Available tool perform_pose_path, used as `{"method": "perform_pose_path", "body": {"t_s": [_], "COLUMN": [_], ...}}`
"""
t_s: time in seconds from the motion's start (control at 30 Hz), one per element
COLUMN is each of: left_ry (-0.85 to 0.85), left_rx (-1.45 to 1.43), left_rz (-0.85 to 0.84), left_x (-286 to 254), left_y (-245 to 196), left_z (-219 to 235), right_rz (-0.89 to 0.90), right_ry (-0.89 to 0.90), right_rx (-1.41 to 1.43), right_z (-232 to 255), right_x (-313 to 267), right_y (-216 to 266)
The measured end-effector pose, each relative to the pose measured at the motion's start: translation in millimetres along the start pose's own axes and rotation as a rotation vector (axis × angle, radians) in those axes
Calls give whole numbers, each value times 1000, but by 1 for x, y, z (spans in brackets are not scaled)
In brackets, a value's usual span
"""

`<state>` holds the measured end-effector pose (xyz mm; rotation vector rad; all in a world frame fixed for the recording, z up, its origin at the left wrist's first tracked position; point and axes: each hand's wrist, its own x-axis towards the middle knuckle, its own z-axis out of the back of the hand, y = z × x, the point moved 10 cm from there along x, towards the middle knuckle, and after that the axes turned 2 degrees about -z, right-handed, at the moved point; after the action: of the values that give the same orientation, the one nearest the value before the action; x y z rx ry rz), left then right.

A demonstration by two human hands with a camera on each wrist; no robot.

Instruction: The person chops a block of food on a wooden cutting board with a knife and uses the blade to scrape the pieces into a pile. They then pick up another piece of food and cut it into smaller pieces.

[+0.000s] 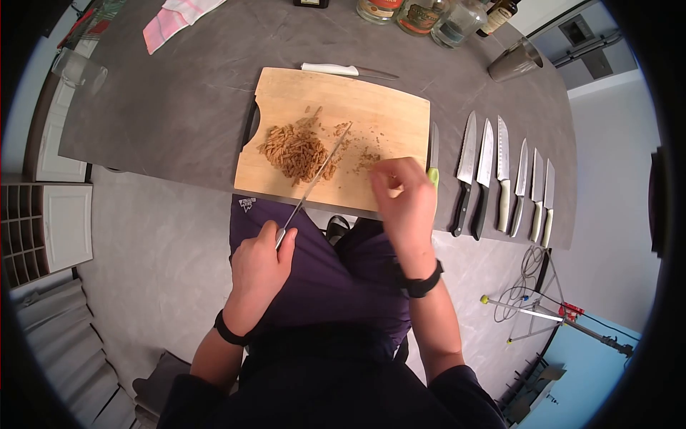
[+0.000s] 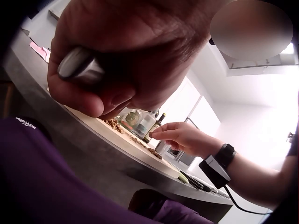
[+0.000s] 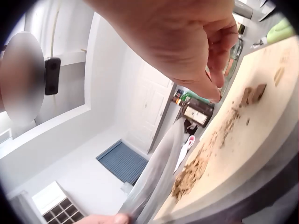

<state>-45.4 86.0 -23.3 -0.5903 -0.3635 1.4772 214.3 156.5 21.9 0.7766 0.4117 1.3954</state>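
My left hand [image 1: 259,266] grips the handle of a long-bladed kitchen knife [image 1: 314,179]. Its blade slants up over the front edge of a wooden cutting board [image 1: 343,93], overlapping the right side of a heap of brown chopped strips [image 1: 293,152] in the head view. Over the board's right front corner is my right hand [image 1: 406,204], thumb and forefinger curled together in a ring. I cannot tell whether a small bit is pinched at those fingertips. Below them, in the right wrist view, lie a few larger brown pieces [image 3: 253,94] and a trail of crumbs [image 3: 229,125].
A white-handled knife [image 1: 332,69] lies behind the board; a green-handled one [image 1: 433,175] lies along its right side. Farther right, several knives [image 1: 500,171] lie in a row. Bottles [image 1: 421,16], a metal cup [image 1: 516,59] and a pink-striped cloth [image 1: 175,25] are at the back.
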Motion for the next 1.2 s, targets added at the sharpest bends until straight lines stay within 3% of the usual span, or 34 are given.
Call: {"method": "perform_pose_path", "body": {"t_s": [0.2, 0.4, 0.6, 0.7, 1.2], "left_ry": [24, 25, 60, 70, 58], "left_rx": [7, 6, 27, 33, 58], "left_rz": [14, -2, -9, -8, -31], "left_x": [0, 0, -1, -1, 0], "left_y": [-2, -7, -15, -16, -19], "left_z": [-3, -3, -9, -10, -13], "right_rz": [156, 74, -2, 50, 53], "right_ry": [-28, 59, 31, -30, 0], "right_rx": [-73, -40, -120, -172, -103], "right_z": [-39, -37, -35, -34, -47], "right_x": [-22, -31, -34, -35, -28], "right_y": [11, 9, 8, 14, 11]}}
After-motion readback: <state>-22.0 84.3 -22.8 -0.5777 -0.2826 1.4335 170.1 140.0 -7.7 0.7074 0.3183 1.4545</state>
